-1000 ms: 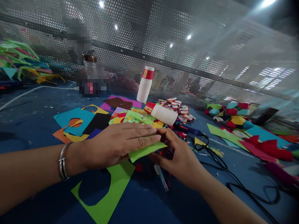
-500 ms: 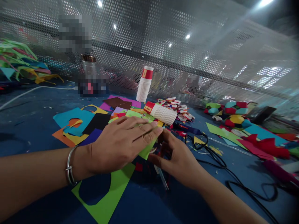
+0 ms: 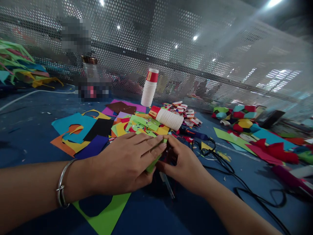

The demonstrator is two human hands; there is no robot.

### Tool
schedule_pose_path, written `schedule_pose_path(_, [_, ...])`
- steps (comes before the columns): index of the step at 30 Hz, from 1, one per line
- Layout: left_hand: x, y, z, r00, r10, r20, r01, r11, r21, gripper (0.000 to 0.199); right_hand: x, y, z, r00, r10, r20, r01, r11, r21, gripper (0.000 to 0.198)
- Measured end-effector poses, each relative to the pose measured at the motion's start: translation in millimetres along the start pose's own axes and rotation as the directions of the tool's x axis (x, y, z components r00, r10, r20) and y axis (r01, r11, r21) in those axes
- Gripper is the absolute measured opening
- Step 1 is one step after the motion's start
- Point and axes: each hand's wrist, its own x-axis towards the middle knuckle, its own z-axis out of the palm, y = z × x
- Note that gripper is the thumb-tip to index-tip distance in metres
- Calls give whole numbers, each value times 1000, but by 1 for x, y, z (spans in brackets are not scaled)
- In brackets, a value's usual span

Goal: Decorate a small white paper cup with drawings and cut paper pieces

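Observation:
My left hand (image 3: 129, 160) lies bent over a piece of green paper (image 3: 153, 164), its fingers close together and pressed on it. At the paper's right edge my right hand (image 3: 187, 164) curls inward, with fingertips and thumb against it. The space inside the right hand is dark, and I cannot make out whether the paper wraps something. Below the right hand a thin clear stick (image 3: 168, 186) pokes out at a slant. A larger green sheet with a round cut-out (image 3: 114, 209) lies partly under my left forearm.
Coloured paper scraps (image 3: 139, 123) pile up ahead. Behind them are a lying stack of paper cups (image 3: 171, 119) and a standing stack (image 3: 148, 89). Black cable (image 3: 222, 163) loops on the right, near red paper (image 3: 278, 151). A bottle (image 3: 90, 70) stands at the back left, before a perforated screen.
My left hand has drawn down and toward me, bending the green paper down, so more of the scrap pile shows. The right hand stays nearly in place.

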Motion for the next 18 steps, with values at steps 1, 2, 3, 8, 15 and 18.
schedule_pose_path(1, [0,-1,1,1000,2,21,-3,1000,14,50,0,1,0,1000,5,0,-5,1000,-3,43])
schedule_pose_path(2, [-1,-2,3,999,11,40,-13,999,30,51,0,1,-1,1000,14,-1,-14,1000,-8,43])
schedule_pose_path(3, [-1,-3,4,998,24,59,-26,999,45,51,-1,2,-1,1000,26,2,-26,1000,-11,43])
schedule_pose_path(8, [-4,-9,9,992,68,106,-76,994,74,52,-2,2,-1,997,80,5,-80,997,-16,45])
schedule_pose_path(15, [-2,-12,7,999,36,16,-36,999,2,47,1,-3,-2,998,35,-46,-38,997,-67,38])
schedule_pose_path(18, [0,-13,-1,999,15,-37,-17,999,-50,42,1,-4,-3,998,31,-59,-36,996,-84,35])
